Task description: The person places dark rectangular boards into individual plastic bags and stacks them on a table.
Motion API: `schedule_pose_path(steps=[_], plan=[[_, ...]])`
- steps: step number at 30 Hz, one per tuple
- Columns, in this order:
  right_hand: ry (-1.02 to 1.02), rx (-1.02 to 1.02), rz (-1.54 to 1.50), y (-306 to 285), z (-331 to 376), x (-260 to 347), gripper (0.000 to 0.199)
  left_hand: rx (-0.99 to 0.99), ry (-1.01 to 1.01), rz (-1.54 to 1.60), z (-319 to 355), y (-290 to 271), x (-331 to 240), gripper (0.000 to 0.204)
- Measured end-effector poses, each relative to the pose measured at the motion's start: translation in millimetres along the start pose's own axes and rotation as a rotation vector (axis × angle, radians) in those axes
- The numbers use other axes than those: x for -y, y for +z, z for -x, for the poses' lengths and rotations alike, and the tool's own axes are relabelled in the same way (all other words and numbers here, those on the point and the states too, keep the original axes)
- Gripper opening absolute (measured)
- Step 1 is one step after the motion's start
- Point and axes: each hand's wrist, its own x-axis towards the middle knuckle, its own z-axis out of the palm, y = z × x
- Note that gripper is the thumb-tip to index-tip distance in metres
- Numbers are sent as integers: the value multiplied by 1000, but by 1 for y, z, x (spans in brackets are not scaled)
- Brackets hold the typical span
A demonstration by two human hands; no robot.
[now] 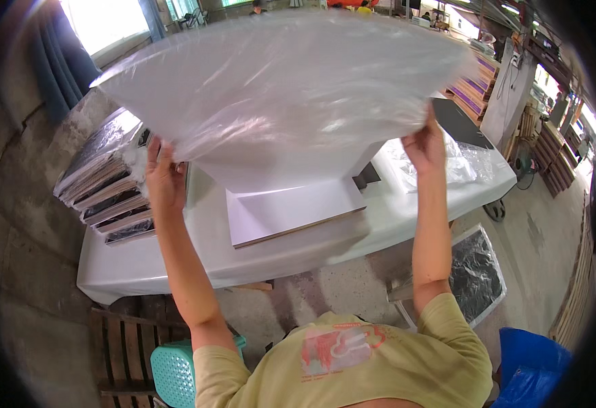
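A large clear plastic sheet or bag (291, 81), blurred by motion, spreads raised above the white-covered table. My left hand (166, 178) grips its left lower edge, fingers closed. On the other side my right hand (424, 144) pinches the right edge. Beneath the plastic lies a flat white board or shallow stack of boards (294, 214); the plastic hides its far part. Left of it, close to my left hand, stands a stack of film-wrapped panels (111, 183). Beyond my right hand are crumpled clear plastic bags (457, 166).
The white table cover (202, 255) hangs over the near edge. A dark panel (462, 124) lies at the far right. A film-wrapped dark panel (476, 275) leans below the table. Near me are a green plastic stool (174, 374), a wooden rack (131, 347) and a blue plastic bag (532, 367).
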Motion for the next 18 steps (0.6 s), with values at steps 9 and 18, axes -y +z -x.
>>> schedule_pose_path(steps=[9,18], plan=[[-121,-514,572,-71,19,-79,25,-85,228,-594,18,-36,143,37],[-199,-503,1206,-20,37,-10,33,-59,329,-498,55,26,45,30]])
